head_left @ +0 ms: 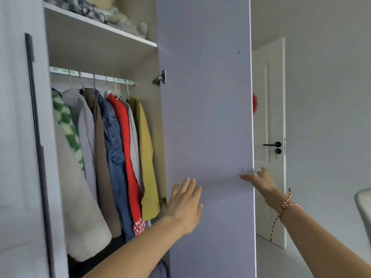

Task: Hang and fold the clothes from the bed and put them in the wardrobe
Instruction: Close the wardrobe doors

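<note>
**While the wardrobe (100,57) stands open, two hands are at the wardrobe door (204,97)**

As both bare arms reach forward and upward, the left hand (185,203) is spread flat. Its fingers are straight and its palm is turned to the inner face of the lilac wardrobe door, low on the panel near the hinge side. Whether the palm really touches it, I cannot tell. The right hand (259,180) holds the free edge of the same door: the thumb lies on the inner face and the other fingers curl behind the edge. A red and white string bracelet (289,205) is on the right wrist. The two hands are well apart. Inside, the hanging clothes (120,147) are on the rail (90,74) under a shelf, from a green checked piece at left to a mustard jacket at right. A white room door (269,97) stands behind.
</note>
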A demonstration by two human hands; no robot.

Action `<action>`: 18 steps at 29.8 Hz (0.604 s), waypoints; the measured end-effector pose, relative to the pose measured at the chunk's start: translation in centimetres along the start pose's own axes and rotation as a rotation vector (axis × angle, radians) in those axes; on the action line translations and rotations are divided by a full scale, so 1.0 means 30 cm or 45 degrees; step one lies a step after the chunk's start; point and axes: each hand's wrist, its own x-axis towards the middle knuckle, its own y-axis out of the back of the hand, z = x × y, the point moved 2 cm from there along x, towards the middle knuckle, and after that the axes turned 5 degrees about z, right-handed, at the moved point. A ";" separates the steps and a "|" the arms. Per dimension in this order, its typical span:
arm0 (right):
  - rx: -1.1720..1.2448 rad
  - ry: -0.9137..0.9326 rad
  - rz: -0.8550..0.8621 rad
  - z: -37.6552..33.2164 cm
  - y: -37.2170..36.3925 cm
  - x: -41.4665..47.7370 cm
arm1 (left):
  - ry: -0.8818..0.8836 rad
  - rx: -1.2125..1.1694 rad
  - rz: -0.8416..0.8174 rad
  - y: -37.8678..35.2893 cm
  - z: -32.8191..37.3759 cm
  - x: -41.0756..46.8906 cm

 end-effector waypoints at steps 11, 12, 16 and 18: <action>-0.159 0.091 0.218 0.082 -0.060 0.127 | -0.178 0.539 0.320 -0.092 -0.544 -0.217; -0.277 0.134 0.259 0.088 -0.065 0.109 | -0.131 0.531 0.330 -0.087 -0.583 -0.239; -0.561 0.424 0.268 0.041 -0.150 -0.099 | 0.032 0.466 0.296 -0.065 -0.700 -0.324; -0.537 0.538 0.167 0.000 -0.223 -0.224 | 0.035 0.452 0.347 -0.059 -0.711 -0.359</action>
